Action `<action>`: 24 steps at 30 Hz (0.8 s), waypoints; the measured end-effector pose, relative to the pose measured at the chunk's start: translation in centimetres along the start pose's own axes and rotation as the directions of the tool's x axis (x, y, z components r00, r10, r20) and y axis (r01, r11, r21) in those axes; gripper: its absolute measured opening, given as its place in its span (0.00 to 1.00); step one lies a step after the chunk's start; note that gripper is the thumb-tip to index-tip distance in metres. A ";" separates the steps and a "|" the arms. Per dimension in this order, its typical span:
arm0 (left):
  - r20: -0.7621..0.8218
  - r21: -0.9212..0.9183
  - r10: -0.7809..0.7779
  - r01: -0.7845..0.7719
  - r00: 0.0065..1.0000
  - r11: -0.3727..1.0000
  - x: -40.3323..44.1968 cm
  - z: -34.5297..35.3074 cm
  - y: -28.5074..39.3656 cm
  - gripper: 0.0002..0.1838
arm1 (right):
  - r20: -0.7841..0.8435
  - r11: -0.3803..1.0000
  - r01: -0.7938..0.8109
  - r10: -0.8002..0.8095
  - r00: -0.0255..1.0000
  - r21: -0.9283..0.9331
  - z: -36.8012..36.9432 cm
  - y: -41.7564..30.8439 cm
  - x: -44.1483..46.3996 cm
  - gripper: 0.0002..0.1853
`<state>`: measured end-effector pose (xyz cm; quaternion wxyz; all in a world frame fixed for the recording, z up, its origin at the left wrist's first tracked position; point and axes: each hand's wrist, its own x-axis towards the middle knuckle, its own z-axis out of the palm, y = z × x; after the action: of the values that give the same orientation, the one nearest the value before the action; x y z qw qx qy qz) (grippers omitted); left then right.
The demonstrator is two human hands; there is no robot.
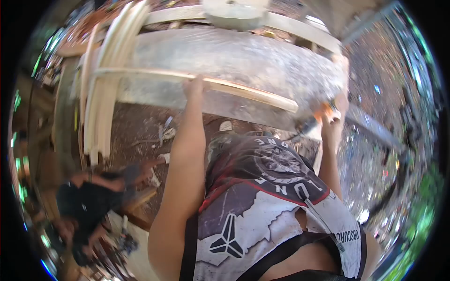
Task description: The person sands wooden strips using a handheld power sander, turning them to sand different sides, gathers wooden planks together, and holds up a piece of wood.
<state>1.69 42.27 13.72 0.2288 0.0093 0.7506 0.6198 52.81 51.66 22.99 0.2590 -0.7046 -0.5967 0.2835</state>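
A long, thin wooden strip (253, 92) lies across a grey, dusty work surface (225, 54). My left hand (194, 86) is closed around the strip near its middle. To the right, my right hand (332, 116) is wrapped round an orange and dark power tool (313, 121), which rests near the strip's right end. The tool's far parts are blurred, and I cannot tell whether it touches the wood.
Several long pale strips (104, 100) lie stacked at the left end of the surface. A whitish container (236, 14) stands at the far edge. At the lower left a person in dark clothing (89, 201) sits or crouches. A grey beam (375, 127) extends at the right.
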 end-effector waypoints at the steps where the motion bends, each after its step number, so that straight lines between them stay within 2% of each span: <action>1: -0.015 0.167 0.028 -0.025 0.999 0.986 1.7 0.8 -2.0 0.25 | 0.032 0.987 -0.013 0.008 0.999 0.158 0.7 1.5 0.7 0.34; 2: 0.006 0.255 0.048 -0.048 0.999 0.966 1.9 1.9 -2.4 0.24 | 0.064 0.951 -0.034 0.015 0.998 0.307 1.4 3.0 1.4 0.37; 3: 0.028 0.340 0.067 -0.073 0.997 0.938 2.1 2.9 -2.7 0.24 | 0.094 0.967 -0.094 0.073 0.993 0.236 3.0 4.1 2.2 0.35; 4: 0.082 0.527 0.051 -0.086 0.995 0.845 1.0 3.2 -1.6 0.24 | 0.124 0.975 -0.150 0.131 0.984 0.162 4.6 5.2 2.9 0.34; 5: 0.123 0.614 0.048 -0.114 0.991 0.781 0.1 3.4 0.0 0.25 | 0.020 0.977 -0.189 0.188 0.982 0.095 5.8 4.8 2.6 0.34; 6: 0.165 0.691 0.044 -0.148 0.985 0.708 -0.8 3.7 1.5 0.26 | 0.030 0.944 -0.328 0.329 0.944 -0.049 5.7 3.8 2.4 0.30; 7: 0.208 0.688 -0.107 -0.068 0.972 0.723 -2.0 3.8 3.6 0.26 | 0.005 0.935 -0.354 0.354 0.935 -0.032 5.8 4.6 2.4 0.30; 8: 0.245 0.690 -0.255 0.016 0.935 0.723 -3.1 4.0 5.4 0.26 | 0.140 0.846 -0.517 0.500 0.855 0.134 6.3 5.9 2.6 0.27; 9: 0.270 0.694 -0.253 -0.006 0.929 0.720 -3.7 3.7 7.0 0.26 | 0.298 0.704 -0.658 0.589 0.751 0.267 6.3 6.8 2.5 0.24; 10: 0.356 0.768 -0.298 -0.095 0.886 0.634 -3.8 3.2 8.9 0.26 | 0.298 0.671 -0.677 0.608 0.736 0.303 4.3 3.5 1.0 0.20; 11: 0.426 0.817 -0.346 -0.191 0.836 0.545 -3.2 2.8 10.2 0.25 | 0.285 0.670 -0.671 0.607 0.741 0.316 3.7 4.5 1.2 0.20; 12: 0.435 0.814 -0.345 -0.200 0.832 0.546 -2.3 2.1 10.5 0.25 | 0.371 0.605 -0.676 0.565 0.737 0.421 2.9 6.3 1.3 0.17; 13: 0.689 0.649 0.047 -0.644 0.724 0.406 -1.1 1.1 10.3 0.25 | 0.451 0.528 -0.681 0.511 0.732 0.507 1.9 5.9 0.8 0.14; 14: 0.849 0.389 0.351 -0.917 0.395 0.091 0.1 0.4 10.0 0.24 | 0.485 0.486 -0.688 0.489 0.725 0.539 0.3 5.6 0.6 0.12; 15: 0.852 0.385 0.345 -0.918 0.393 0.097 1.9 -0.1 8.8 0.24 | 0.522 0.449 -0.683 0.441 0.730 0.576 0.0 7.6 1.0 0.12; 16: 0.915 0.360 0.232 -0.928 0.329 -0.101 4.0 -0.4 6.9 0.22 | 0.493 0.471 -0.676 0.463 0.737 0.568 -0.9 7.5 0.1 0.14; 18: 0.958 0.286 0.108 -0.913 0.265 -0.290 4.4 1.1 6.1 0.20 | 0.452 0.491 -0.662 0.487 0.748 0.567 -3.0 6.6 -2.4 0.16; 20: 0.808 0.510 -0.176 -0.816 0.563 -0.270 2.8 3.2 7.0 0.17 | 0.130 0.666 -0.330 0.332 0.934 0.669 -4.5 5.5 -5.5 0.26; 21: 0.812 0.499 -0.184 -0.822 0.554 -0.274 2.2 3.4 6.7 0.17 | 0.125 0.662 -0.335 0.344 0.931 0.670 -5.3 5.3 -6.4 0.26; 22: 0.819 0.504 -0.156 -0.822 0.553 -0.266 1.5 3.4 6.4 0.16 | 0.204 0.430 -0.306 0.268 0.942 0.849 -6.2 5.2 -7.1 0.30; 23: 0.827 0.504 -0.130 -0.823 0.547 -0.260 0.9 3.7 6.0 0.15 | 0.249 0.151 -0.275 0.173 0.953 0.949 -7.0 5.2 -7.7 0.35; 24: 0.855 0.475 -0.094 -0.842 0.511 -0.256 0.0 4.2 4.4 0.15 | 0.224 0.201 -0.225 0.028 0.974 0.953 -8.2 5.6 -7.6 0.38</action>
<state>2.04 47.19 17.34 0.1333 0.6465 0.7398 -0.1301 61.53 43.06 25.47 0.5710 -0.4076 -0.2451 0.6691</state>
